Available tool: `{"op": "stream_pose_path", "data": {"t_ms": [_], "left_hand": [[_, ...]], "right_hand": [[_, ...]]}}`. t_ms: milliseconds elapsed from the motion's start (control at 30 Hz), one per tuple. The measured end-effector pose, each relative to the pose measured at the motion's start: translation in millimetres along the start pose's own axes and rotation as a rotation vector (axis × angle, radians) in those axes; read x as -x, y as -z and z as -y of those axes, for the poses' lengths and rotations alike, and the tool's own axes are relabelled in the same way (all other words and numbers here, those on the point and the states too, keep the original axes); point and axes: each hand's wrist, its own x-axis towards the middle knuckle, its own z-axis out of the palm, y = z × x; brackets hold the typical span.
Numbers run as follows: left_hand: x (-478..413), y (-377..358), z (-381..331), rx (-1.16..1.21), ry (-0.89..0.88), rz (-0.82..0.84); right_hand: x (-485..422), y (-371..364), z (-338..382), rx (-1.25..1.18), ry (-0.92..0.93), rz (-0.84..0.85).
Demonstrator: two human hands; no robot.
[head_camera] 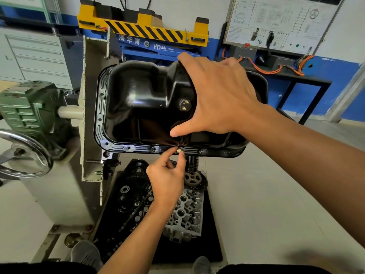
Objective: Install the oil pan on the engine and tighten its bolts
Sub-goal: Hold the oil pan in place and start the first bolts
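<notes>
- An automotive training workshop.
- At twelve o'clock, a yellow-and-black striped lift (pixel 150 30); at one o'clock, a wiring-diagram panel (pixel 280 20).
- At ten o'clock, a grey drawer cabinet (pixel 33 52); at six o'clock, a bare cylinder head (pixel 187 210).

Yellow-black striped lift (pixel 142 28) against white wall (pixel 347 36) with blue lower band. Grey drawer cabinet (pixel 33 56) left of lift, wiring-diagram board (pixel 276 20) over black bench (pixel 292 76) right of it. Pale tiled floor (pixel 266 194) in front.
</notes>
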Motion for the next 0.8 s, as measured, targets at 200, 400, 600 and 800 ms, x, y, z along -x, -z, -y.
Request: {"op": "stream_pose_path", "data": {"t_ms": [200, 400, 600, 800], "left_hand": [[0.8, 1.0, -0.9, 0.072, 0.031, -0.016], [1.8, 0.4, -1.4, 0.04, -0.002, 0.0], [1.4, 0.7, -2.0, 0.031, -0.013, -0.004], [-1.7, 1.7, 0.1, 0.048, -0.01, -0.014]], "right_hand": [[0.2, -0.3, -0.3, -0.005, 0.002, -0.003], [0.3, -0.7, -0.4, 0.001, 0.003, -0.005], [0.0, -1.1, -0.5, 0.001, 0.004, -0.014], [-0.2, -1.5, -0.3, -0.001, 0.005, -0.02]]}}
